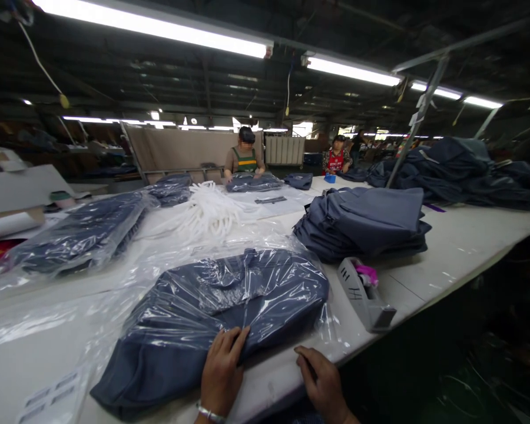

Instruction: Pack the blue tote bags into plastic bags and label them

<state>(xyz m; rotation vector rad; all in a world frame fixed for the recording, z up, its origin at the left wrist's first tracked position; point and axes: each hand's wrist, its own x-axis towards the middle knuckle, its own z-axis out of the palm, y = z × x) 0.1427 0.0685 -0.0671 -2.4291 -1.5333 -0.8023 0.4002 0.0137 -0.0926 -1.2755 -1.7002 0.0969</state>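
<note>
A dark blue fabric bag [159,353] lies across the table in front of me. Clear plastic wrap [229,291] covers much of its top, wrinkled and glossy. My left hand [223,368], with a silver bracelet at the wrist, is bent over the bag's near side, its fingers gripping there. Just right of the bag, at the table's front edge, my right hand [320,377] has its thumb and fingers closed together. Whatever may be between those fingertips is too small to make out.
A grey tape dispenser [366,300] stands right of the bag, before a stack of dark blue bags [366,221]. Plastic-wrapped bags [88,229] lie left, by white cords [209,209]. Two people work across the table; a metal post [417,123] rises at right.
</note>
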